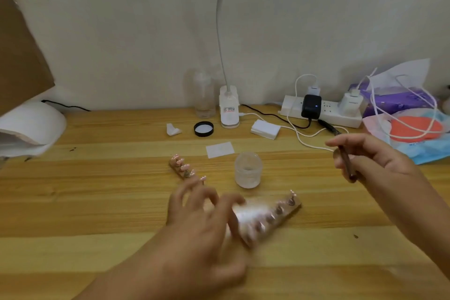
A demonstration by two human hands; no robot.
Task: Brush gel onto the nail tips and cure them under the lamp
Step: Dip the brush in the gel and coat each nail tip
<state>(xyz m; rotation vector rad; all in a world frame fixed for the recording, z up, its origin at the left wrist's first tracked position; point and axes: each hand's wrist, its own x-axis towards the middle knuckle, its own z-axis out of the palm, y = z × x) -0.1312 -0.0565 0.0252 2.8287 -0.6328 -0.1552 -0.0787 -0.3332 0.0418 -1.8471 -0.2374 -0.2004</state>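
The right hand [379,153] pinches a brush [347,161]; the blurred left hand [202,221] touches a nail-tip holder [276,214].

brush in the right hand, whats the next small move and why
Probably lower the brush to the open jar to pick up gel. The right hand pinches it in the air, right of the jar, and a black lid lies off farther back. The left hand, blurred, is at the near nail-tip strip, so painting looks imminent. Whether the bristles already carry gel can't be told.
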